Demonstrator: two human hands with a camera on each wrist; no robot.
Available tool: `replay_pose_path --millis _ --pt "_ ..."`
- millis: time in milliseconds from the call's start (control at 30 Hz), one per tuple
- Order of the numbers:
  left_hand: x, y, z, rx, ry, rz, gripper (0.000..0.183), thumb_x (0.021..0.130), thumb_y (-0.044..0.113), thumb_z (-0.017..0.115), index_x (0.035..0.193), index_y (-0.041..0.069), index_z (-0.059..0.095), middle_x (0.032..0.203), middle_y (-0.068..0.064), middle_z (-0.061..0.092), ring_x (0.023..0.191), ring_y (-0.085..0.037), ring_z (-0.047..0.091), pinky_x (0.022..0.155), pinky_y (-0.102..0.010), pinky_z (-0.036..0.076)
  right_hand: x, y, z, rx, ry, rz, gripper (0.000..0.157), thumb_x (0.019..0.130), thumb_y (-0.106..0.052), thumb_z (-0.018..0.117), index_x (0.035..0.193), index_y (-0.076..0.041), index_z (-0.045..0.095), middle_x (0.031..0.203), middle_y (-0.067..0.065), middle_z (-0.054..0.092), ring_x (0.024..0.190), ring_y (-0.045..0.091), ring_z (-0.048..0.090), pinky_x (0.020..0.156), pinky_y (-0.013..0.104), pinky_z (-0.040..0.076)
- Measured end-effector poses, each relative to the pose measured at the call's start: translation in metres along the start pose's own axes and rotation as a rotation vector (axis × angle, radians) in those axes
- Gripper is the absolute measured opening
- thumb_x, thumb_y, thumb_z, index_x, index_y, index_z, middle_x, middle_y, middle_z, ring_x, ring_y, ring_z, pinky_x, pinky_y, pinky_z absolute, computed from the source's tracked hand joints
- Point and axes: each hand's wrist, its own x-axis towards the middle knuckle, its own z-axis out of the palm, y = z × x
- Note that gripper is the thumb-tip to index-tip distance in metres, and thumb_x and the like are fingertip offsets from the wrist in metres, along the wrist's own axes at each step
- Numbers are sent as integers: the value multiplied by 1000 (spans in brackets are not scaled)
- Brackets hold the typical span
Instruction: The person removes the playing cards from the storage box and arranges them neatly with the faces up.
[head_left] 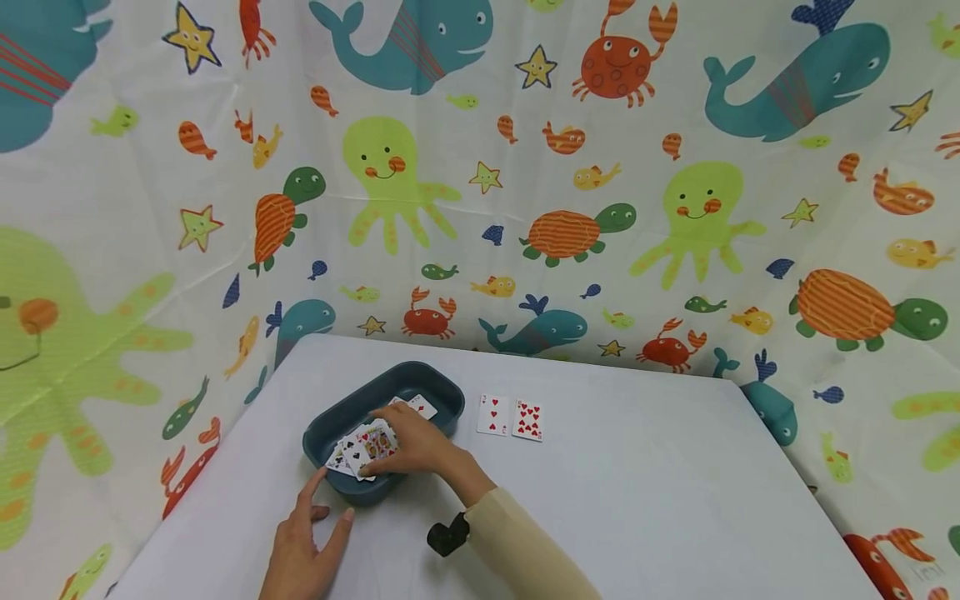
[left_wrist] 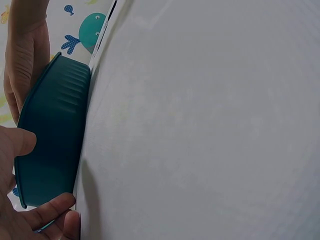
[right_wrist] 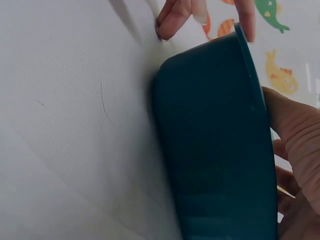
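Observation:
A dark teal tub [head_left: 442, 390] holds several loose playing cards [head_left: 358, 450], face up and overlapping, with a few more near its far end. Over its right rim reaches my right hand [head_left: 420, 442], thumb and fingers spread wide across the cards. From the right wrist, the tub's outer wall [right_wrist: 215, 135] hides most of what those fingers touch. My left hand [head_left: 303, 542] stands at the tub's near left corner, index fingertip right at the rim, thumb apart from it. The left wrist view shows its fingers [left_wrist: 52, 210] beside the tub's lower wall.
Right of the tub, two face-up heart cards lie side by side on the white table: one with few hearts [head_left: 492, 415], one with several [head_left: 528, 420]. A curtain [head_left: 480, 200] printed with sea animals hangs behind the table [head_left: 637, 492].

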Motion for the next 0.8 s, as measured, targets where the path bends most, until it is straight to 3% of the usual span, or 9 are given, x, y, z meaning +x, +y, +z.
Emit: replay_pose_path --millis 433,800 --pt "2 -1 1 5 -6 -14 82 100 45 62 162 19 15 133 -30 59 122 -49 50 92 -66 46 21 1 4 -83 -80 74 85 76 -53 87 148 -22 54 146 -3 52 125 9 50 106 32 46" --pt "3 0 -1 4 -9 -19 81 100 45 61 162 19 16 134 -31 59 122 -49 50 92 -66 46 32 2 7 -128 -144 126 87 74 -53 89 149 -25 53 154 -3 47 142 14 42 113 37 41"
